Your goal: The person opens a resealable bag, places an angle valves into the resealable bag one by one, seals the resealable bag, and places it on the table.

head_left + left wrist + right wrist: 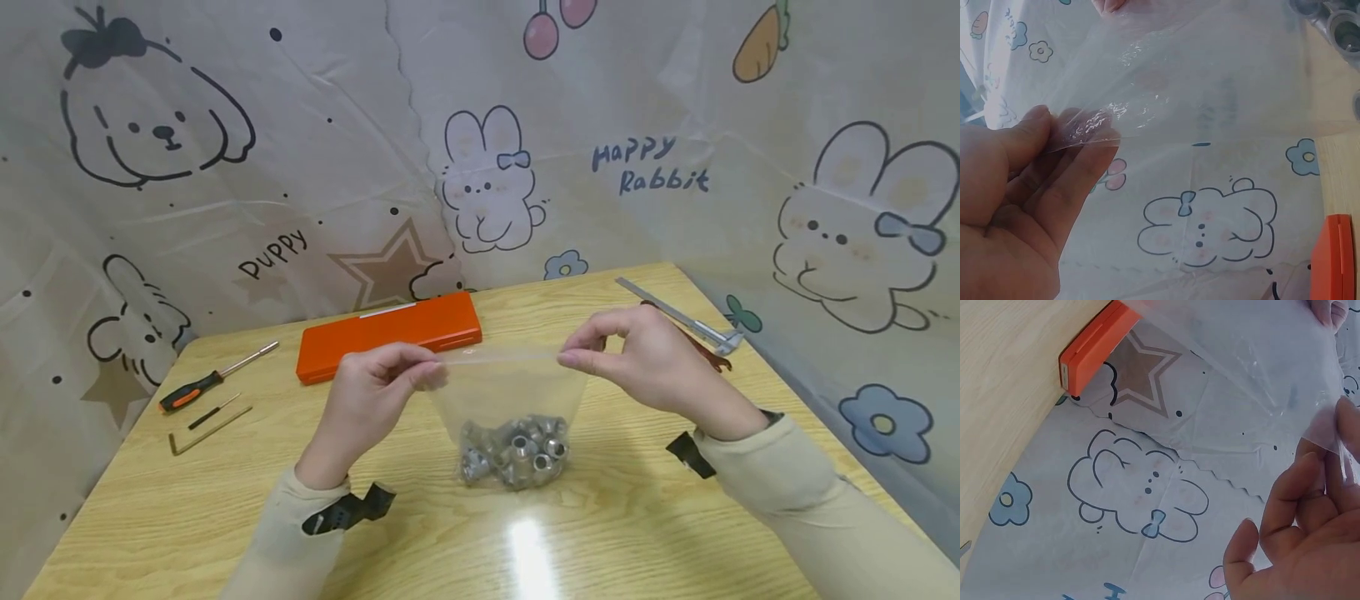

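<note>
A clear zip bag (510,392) hangs upright between both hands, its top edge drawn straight across. Several silvery metal pipe fittings (521,450) are heaped in its bottom, close over the table. At the bag's top left corner, my left hand (382,392) pinches the plastic between thumb and fingers. My right hand (637,354) pinches the opposite top corner. In the left wrist view the bag's film (1166,94) stretches away from the thumb and fingertips. The right wrist view shows the film's corner (1322,428) between the right thumb and fingers.
An orange case (390,333) lies at the table's back. On the left are a screwdriver (217,379), a small dark tool (213,412) and a hex key (210,432). A caliper (682,317) and a reddish-brown tool (708,352) lie back right, partly behind the right hand.
</note>
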The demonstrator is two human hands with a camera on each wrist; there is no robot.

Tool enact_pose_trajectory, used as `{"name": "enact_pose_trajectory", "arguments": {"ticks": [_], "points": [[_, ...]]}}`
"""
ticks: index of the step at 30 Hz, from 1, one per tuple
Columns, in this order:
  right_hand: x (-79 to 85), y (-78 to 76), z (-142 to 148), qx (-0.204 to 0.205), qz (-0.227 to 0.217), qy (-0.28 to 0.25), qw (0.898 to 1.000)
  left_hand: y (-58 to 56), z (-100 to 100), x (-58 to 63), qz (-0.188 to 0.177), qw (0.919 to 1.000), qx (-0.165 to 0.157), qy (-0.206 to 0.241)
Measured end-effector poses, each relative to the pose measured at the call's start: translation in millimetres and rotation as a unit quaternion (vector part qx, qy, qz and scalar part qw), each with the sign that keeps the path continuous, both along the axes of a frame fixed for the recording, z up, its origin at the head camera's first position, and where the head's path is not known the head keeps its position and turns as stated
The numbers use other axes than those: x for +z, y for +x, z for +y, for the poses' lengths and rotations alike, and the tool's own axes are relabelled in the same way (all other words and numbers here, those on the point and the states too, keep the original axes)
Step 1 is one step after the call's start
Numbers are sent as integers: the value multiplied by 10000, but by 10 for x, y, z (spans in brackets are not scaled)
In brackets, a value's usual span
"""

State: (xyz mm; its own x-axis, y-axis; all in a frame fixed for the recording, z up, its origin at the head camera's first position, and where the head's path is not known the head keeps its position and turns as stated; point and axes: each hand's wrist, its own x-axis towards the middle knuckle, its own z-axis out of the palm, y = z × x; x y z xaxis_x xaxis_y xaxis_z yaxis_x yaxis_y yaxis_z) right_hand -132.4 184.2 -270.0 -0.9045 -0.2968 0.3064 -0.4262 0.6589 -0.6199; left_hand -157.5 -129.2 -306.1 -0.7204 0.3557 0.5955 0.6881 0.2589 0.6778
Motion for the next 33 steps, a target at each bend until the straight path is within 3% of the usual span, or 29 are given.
{"name": "enact_pose_trajectory", "arguments": {"ticks": [5,12,24,33], "points": [[-28,-5,-17,-47,246,-51,9997,14,-16,-6,-24,10000,8,-12],[-74,-31,-18,163,1272,36,9917,-15,0,-28,212,9997,-9,101],[-96,-51,113,62,1071,48,9942,-36,-29,-26,158,9998,46,131],[-127,-83,115,309,1997,115,9793,-28,-23,-36,188,9997,0,160]]}}
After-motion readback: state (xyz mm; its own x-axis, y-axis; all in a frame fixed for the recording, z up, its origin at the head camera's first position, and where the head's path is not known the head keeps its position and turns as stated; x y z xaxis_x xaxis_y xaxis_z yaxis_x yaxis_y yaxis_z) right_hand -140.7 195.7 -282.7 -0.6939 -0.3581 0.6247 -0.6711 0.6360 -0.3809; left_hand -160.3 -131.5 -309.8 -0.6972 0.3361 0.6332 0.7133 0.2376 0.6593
